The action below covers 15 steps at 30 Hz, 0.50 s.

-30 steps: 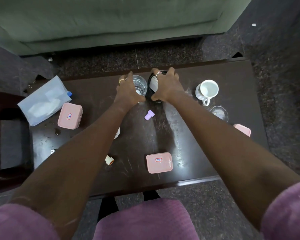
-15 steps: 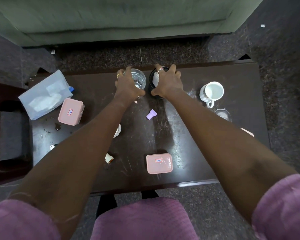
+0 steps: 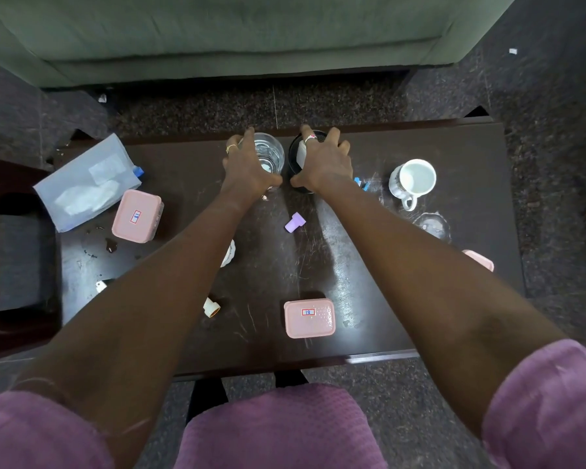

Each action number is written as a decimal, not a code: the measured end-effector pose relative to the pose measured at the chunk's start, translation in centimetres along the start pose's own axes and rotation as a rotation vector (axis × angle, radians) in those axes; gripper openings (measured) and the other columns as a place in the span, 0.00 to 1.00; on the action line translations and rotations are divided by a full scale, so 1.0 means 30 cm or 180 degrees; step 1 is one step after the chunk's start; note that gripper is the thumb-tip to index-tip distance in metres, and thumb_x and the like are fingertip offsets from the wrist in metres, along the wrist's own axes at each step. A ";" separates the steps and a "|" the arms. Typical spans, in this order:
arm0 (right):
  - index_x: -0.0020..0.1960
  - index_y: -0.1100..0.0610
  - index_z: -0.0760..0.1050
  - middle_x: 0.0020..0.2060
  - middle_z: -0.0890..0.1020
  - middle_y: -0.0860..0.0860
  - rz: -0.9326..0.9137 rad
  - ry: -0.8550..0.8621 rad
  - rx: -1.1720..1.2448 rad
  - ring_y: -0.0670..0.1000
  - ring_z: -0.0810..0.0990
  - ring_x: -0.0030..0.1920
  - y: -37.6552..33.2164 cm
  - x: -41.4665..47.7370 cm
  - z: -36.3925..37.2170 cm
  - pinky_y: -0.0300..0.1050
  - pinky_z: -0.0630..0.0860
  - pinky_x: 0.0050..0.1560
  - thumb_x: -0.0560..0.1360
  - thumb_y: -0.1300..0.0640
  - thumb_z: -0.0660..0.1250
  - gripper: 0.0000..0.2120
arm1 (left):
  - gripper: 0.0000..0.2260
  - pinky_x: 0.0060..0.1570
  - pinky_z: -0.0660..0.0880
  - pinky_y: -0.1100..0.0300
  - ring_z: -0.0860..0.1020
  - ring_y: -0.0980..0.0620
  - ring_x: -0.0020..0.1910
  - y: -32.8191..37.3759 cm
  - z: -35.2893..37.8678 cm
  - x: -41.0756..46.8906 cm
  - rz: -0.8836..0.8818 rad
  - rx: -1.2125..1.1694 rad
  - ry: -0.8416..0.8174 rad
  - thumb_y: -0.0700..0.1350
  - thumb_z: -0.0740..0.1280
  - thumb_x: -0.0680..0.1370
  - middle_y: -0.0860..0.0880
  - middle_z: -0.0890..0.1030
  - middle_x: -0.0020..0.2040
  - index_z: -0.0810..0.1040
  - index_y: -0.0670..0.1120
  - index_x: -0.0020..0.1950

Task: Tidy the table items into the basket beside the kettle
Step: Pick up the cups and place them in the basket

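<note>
Head view: left hand (image 3: 247,167) wraps the clear drinking glass (image 3: 269,154), right hand (image 3: 325,160) clamps the round black container (image 3: 296,164), likely readying both for lifting.

Dark brown scratched table (image 3: 318,265), pale pink lidded boxes (image 3: 309,318) at lower centre and left (image 3: 136,216), lilac cap (image 3: 295,222), white cup (image 3: 413,179), clear glass (image 3: 269,154), black container (image 3: 296,167), green sofa (image 3: 217,28) along top, speckled dark floor (image 3: 555,130), mauve waffle-textured sleeves (image 3: 549,407).

A glossy, scratched dark wood table (image 3: 318,252) holds a clear glass tumbler (image 3: 269,154), smooth pink plastic boxes (image 3: 309,318) and a glazed white ceramic cup (image 3: 413,179).
</note>
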State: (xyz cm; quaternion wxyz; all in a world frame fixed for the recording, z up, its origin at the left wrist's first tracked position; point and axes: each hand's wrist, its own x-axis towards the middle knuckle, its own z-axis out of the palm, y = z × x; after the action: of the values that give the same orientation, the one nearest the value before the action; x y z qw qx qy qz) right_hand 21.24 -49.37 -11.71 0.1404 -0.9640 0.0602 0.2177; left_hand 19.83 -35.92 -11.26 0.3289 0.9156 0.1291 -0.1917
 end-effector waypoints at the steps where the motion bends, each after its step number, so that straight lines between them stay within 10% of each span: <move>1: 0.72 0.47 0.53 0.66 0.61 0.60 -0.0002 0.0015 -0.0002 0.62 0.63 0.64 0.000 0.001 0.001 0.55 0.72 0.58 0.62 0.49 0.77 0.46 | 0.44 0.65 0.67 0.51 0.60 0.41 0.71 -0.001 0.001 0.001 0.0006 -0.0003 0.0003 0.43 0.75 0.67 0.43 0.55 0.74 0.53 0.47 0.76; 15: 0.71 0.53 0.60 0.70 0.62 0.59 -0.0449 0.0914 0.0519 0.63 0.60 0.68 0.077 -0.177 0.007 0.55 0.60 0.69 0.63 0.52 0.68 0.38 | 0.48 0.73 0.52 0.48 0.51 0.40 0.76 -0.080 -0.031 -0.124 -0.0258 0.0075 0.0128 0.52 0.75 0.67 0.37 0.53 0.76 0.49 0.44 0.76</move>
State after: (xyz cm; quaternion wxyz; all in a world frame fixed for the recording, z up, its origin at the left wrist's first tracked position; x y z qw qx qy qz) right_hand 15.98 -51.21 -10.13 0.2230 -0.9724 0.0293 0.0618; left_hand 15.88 -33.90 -10.30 0.3073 0.9171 0.1705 -0.1880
